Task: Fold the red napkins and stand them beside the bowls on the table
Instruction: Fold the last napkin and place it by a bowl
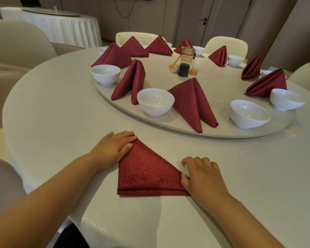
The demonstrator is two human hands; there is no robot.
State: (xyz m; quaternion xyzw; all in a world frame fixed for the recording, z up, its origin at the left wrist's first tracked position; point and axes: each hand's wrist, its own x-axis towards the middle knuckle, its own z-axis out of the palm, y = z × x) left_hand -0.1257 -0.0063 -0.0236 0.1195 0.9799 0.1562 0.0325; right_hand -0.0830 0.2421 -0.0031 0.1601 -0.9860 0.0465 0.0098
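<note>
Round white table (52, 108) fills the view, with a raised turntable (222, 135) on its far half and cream chairs (18, 42) around it. A second, draped table (61, 27) is far left, and a door (200, 20) is in the far wall.

We mark one red napkin (145, 172) lying flat on the near part of the table, folded to a triangle. Its long zigzag edge runs from far left down to near right.

The left hand (113, 149) lies flat on the napkin's far corner with its fingers straight and close together, pressing the cloth down. The right hand (202, 178) covers the near right corner with its fingers curled narrow and its thumb against the cloth. We cannot tell whether it pinches the fabric.

On the turntable, folded napkins stand upright beside white bowls. One standing napkin (191, 102) is just right of the nearest bowl (155, 102), and another (131, 81) is just left of it. A left bowl (105, 74) and a right bowl (249, 113) also sit at the rim, and more pairs ring the far side. A glass bottle (185, 63) in a gold stand sits near the turntable's middle.
</note>
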